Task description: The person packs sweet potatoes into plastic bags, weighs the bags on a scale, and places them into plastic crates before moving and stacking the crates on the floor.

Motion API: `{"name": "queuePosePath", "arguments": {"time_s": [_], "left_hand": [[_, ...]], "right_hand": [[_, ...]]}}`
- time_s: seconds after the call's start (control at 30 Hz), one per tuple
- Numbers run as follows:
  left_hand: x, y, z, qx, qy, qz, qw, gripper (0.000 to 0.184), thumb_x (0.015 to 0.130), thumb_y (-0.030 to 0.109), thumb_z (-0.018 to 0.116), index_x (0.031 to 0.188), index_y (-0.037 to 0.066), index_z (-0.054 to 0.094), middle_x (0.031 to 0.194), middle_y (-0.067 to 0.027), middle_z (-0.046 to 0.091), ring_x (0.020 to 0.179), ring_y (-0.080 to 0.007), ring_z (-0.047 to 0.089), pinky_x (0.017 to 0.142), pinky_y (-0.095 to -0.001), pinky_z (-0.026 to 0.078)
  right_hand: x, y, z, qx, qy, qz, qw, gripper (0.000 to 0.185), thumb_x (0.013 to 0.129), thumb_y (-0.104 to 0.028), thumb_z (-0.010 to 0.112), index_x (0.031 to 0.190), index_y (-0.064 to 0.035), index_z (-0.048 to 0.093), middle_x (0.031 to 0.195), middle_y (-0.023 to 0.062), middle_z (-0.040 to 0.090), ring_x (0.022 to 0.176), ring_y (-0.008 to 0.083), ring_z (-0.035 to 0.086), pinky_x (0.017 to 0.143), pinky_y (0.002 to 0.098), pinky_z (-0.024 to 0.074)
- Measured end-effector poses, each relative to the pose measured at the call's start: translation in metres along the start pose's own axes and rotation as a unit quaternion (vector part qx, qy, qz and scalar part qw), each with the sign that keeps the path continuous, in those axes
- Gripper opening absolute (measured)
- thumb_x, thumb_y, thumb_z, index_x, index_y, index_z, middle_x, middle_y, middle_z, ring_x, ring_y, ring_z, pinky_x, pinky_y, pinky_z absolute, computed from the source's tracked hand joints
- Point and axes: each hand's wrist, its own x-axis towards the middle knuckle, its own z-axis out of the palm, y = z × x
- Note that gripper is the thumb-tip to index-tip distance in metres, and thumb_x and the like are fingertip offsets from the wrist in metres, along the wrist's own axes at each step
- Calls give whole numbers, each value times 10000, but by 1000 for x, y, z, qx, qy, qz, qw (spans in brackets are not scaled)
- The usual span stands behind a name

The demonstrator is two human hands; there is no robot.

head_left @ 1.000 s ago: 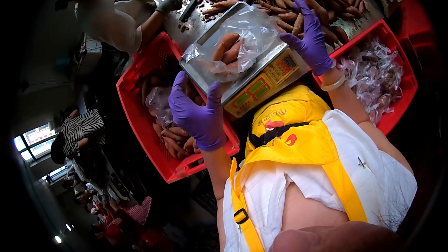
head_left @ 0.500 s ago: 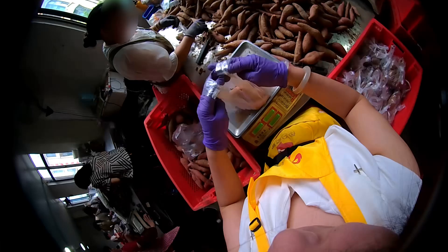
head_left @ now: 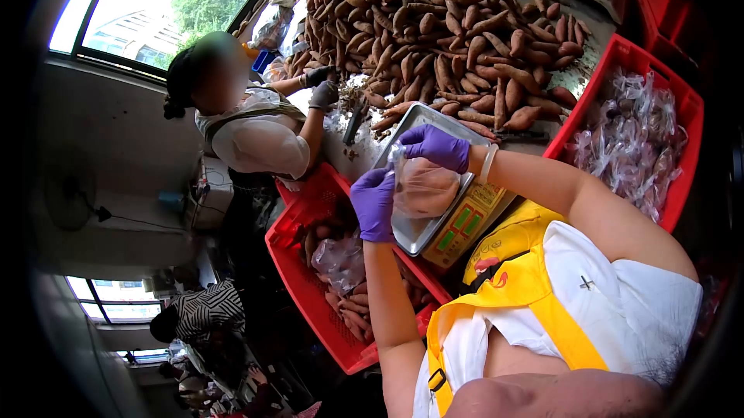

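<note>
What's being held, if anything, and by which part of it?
A clear plastic bag, by its gathered top, with left grip and right grip both there.

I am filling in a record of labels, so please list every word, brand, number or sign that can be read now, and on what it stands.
No text is clear enough to quote.
Scale: lettering on its yellow front panel, too small to read.
Green displays on that panel: no digits can be made out.
Yellow apron: small dark print and red marks, unreadable.
Clear bag: no print visible.
</note>
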Motion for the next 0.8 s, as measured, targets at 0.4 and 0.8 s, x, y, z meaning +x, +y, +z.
{"name": "queuePosePath", "arguments": {"time_s": [0.4,0.8], "left_hand": [[-20,-49,-11,-431,-154,-64,887,179,783,13,547,916,2,666,927,-99,689,878,-218,622,803,-350,470],[-16,-51,-3,-253,-21,-26,967,455,922,120,539,1361,31,457,1343,-78,519,1048,-123,565,798,-218,433]], "right_hand": [[-51,68,-68,-440,-165,-252,846,103,706,-132,696,746,-72,622,758,130,580,763,329,564,743,373,449],[-30,27,-8,16,-111,65,992,383,811,-26,544,1179,-56,647,858,48,693,772,110,608,751,260,492]]}}
